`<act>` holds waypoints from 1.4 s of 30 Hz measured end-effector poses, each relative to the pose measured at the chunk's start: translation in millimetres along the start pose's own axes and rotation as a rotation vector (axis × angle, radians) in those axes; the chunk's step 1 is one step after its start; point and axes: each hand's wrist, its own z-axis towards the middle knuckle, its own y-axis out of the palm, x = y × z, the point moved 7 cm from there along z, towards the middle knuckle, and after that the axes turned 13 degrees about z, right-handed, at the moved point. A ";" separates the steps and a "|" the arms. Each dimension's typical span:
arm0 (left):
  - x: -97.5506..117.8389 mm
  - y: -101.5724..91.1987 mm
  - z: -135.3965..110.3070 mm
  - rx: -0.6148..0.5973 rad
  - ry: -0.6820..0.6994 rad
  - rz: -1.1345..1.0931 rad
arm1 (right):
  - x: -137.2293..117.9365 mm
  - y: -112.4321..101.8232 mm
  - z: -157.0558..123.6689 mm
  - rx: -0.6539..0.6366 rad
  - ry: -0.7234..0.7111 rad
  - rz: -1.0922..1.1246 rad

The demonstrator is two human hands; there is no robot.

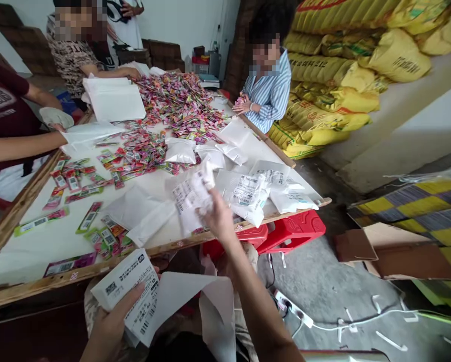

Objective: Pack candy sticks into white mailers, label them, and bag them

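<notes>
Clock positions are running from the right hand (pixel 221 218). Its fingers are touching a blurred parcel (pixel 191 193) bearing printed labelling, at 10 o'clock on the counter (pixel 180 244), near its edge; blur is hiding whether they are grasping it. Left hand (pixel 111 318), at 8 o'clock, is pinching a label stack (pixel 125 289) in its fingers; a white strip (pixel 187 289) is trailing from it.

Progress: labelled parcels (pixel 246 193) are lying grouped at 2 o'clock, apparently done. Outstanding: filled white packets (pixel 180 151) are sitting at 11 to 12 o'clock, no label showing. Flat white bags (pixel 146 216) are lying at 9 o'clock, seemingly unfilled. The sachet pile (pixel 180 100) is spreading at 11 o'clock; judging by bulk, much packing is remaining.
</notes>
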 end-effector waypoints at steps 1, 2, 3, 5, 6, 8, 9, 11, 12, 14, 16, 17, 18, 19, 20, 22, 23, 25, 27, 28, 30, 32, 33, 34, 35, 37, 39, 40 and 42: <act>3.0 0.2 -0.8 0.006 0.017 -0.004 | -2.6 -27.0 9.4 0.115 -0.057 -0.013; 5.2 0.6 -0.7 0.004 0.033 -0.012 | 0.7 -58.1 17.4 0.252 -0.077 -0.051; 6.6 1.0 0.4 -0.002 0.048 -0.022 | 9.7 -90.5 23.4 0.393 -0.049 -0.112; 5.1 1.1 5.4 -0.002 0.046 -0.031 | 43.4 -144.8 31.4 0.520 0.184 -0.251; 3.4 2.0 8.8 -0.004 0.037 -0.036 | 62.2 -164.5 32.3 0.511 0.339 -0.309; 2.3 7.4 14.7 -0.022 0.036 -0.055 | 87.1 -187.5 26.1 0.440 0.579 -0.418; 3.6 11.2 16.4 -0.024 0.044 -0.066 | 88.3 -191.8 20.1 0.434 0.622 -0.483; 10.2 20.6 16.3 -0.006 0.084 -0.086 | 68.3 -182.2 5.9 0.487 0.537 -0.586; 14.5 26.0 15.0 0.011 0.106 -0.093 | 53.3 -165.4 -2.6 0.493 0.453 -0.569; 23.1 38.9 12.4 0.018 0.151 -0.104 | 27.7 -107.6 -21.6 0.335 0.316 -0.315; 31.6 49.1 13.2 -0.007 0.210 -0.089 | 12.5 -21.7 -48.0 -0.130 0.346 0.168; 35.9 49.2 15.3 0.002 0.245 -0.055 | 5.2 20.2 -68.0 -0.403 0.427 0.411; 41.5 45.1 18.4 0.031 0.292 0.002 | -1.0 50.6 -88.0 -0.612 0.519 0.616; 48.5 38.5 21.7 0.064 0.351 0.081 | -4.7 69.1 -103.7 -0.760 0.596 0.774; 56.2 32.0 25.3 0.071 0.410 0.177 | -3.3 75.5 -111.9 -0.821 0.654 0.878; 69.6 23.1 32.6 -0.014 0.490 0.374 | 12.9 61.2 -107.8 -0.747 0.703 0.946; 73.3 21.0 35.7 -0.094 0.496 0.456 | 24.0 46.4 -101.4 -0.690 0.720 0.929; 75.6 18.9 38.5 -0.248 0.461 0.589 | 42.9 16.2 -91.6 -0.666 0.775 0.856; 76.7 19.0 35.6 -0.332 0.457 0.710 | 52.2 -4.0 -90.4 -0.771 0.815 0.775; 76.6 21.0 32.4 -0.369 0.468 0.764 | 53.7 -9.5 -92.3 -0.834 0.821 0.749; 75.5 27.1 24.3 -0.432 0.503 0.850 | 51.6 -12.0 -98.4 -0.943 0.802 0.736; 76.4 33.4 16.2 -0.450 0.553 0.892 | 43.9 -5.3 -103.5 -1.002 0.747 0.749; 77.7 37.1 11.9 -0.451 0.585 0.897 | 37.2 1.2 -104.7 -1.016 0.699 0.764; 79.3 41.1 7.5 -0.452 0.619 0.887 | 28.4 9.2 -104.3 -1.011 0.641 0.796; 80.2 45.7 3.1 -0.463 0.646 0.869 | 18.2 18.4 -102.8 -0.987 0.583 0.845; 77.7 56.0 -4.9 -0.514 0.676 0.831 | -2.8 38.3 -98.4 -0.889 0.509 0.986; 71.9 61.9 -8.5 -0.525 0.706 0.784 | -18.0 54.0 -92.9 -0.731 0.462 1.073; 69.3 60.2 -7.1 -0.470 0.726 0.743 | -22.8 58.2 -90.3 -0.646 0.431 1.063; 62.2 46.8 1.0 -0.270 0.732 0.616 | -30.1 58.6 -86.3 -0.521 0.319 0.921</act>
